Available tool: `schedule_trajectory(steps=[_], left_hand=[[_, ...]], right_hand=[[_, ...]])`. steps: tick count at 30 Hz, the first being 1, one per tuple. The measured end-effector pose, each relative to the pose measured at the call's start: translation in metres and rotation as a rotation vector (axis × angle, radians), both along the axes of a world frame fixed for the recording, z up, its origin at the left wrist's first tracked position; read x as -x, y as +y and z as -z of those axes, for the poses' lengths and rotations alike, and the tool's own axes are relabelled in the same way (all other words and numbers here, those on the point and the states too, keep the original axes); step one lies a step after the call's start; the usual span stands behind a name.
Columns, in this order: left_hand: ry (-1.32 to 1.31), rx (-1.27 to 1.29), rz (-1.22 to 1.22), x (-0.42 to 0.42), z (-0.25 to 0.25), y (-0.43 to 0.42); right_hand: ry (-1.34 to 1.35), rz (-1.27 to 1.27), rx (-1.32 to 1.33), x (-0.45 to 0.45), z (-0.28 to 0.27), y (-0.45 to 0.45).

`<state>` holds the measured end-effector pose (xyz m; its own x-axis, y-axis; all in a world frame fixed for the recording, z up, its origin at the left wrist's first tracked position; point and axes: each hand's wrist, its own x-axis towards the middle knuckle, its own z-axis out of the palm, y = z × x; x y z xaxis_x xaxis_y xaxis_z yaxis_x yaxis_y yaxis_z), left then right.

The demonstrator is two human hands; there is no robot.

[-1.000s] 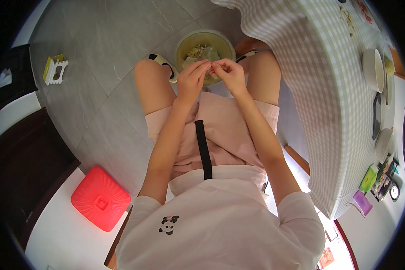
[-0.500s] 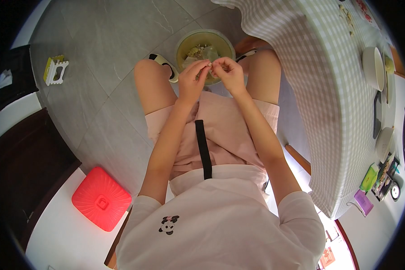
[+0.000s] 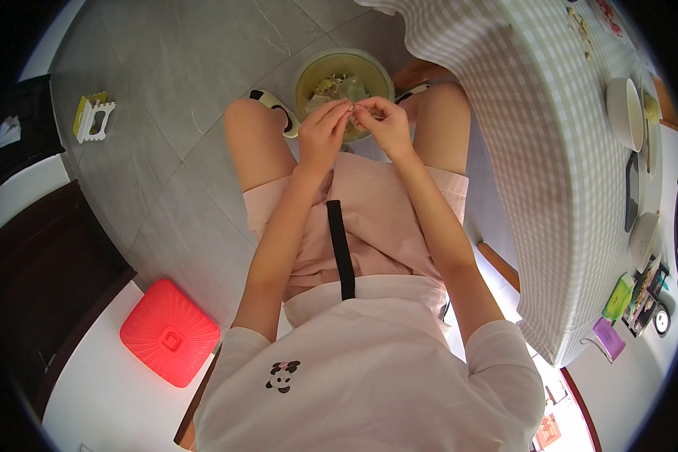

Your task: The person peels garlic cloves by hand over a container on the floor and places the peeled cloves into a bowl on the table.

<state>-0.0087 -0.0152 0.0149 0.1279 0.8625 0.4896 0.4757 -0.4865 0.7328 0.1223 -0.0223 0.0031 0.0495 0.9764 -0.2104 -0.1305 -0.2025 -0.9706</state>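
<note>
My left hand (image 3: pixel 326 129) and my right hand (image 3: pixel 385 126) meet above the near rim of a round bin (image 3: pixel 380 75) on the floor between my feet. Both are closed, with thumbs and forefingers pinched together where the fingertips meet. A tiny pale bit shows between the tips, too small to name. Inside the bin lie scraps (image 3: pixel 328 85) of pale yellowish stuff and a crumpled, whitish translucent piece (image 3: pixel 352 91). My fingers and wrists hide part of the bin's near side.
At right stands a table with a checked cloth (image 3: pixel 497 98), carrying a white bowl (image 3: pixel 624 114), a dark flat object (image 3: pixel 632 193) and a green packet (image 3: pixel 618 297). A red square stool (image 3: pixel 170 333) is at lower left, a small white-and-yellow stool (image 3: pixel 94 117) at upper left.
My fingertips have shifted very slightly against each other, still pinched together. Everything else looks the same.
</note>
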Motion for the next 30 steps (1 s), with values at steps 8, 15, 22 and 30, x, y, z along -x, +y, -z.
schedule_trajectory(steps=[8, 15, 22, 30], left_hand=[[0.047, -0.027, 0.009, -0.001, 0.0, -0.001], [0.041, -0.037, 0.0, -0.002, -0.002, -0.001], [0.017, -0.016, -0.01, -0.002, -0.004, -0.002], [-0.124, 0.118, 0.007, -0.003, -0.007, -0.002]], right_hand=[[-0.162, 0.003, -0.084, -0.001, 0.002, 0.0], [-0.302, 0.038, -0.163, 0.0, -0.006, 0.0], [-0.193, 0.034, -0.105, 0.0, 0.004, 0.001], [0.281, -0.084, 0.144, -0.008, -0.008, 0.004]])
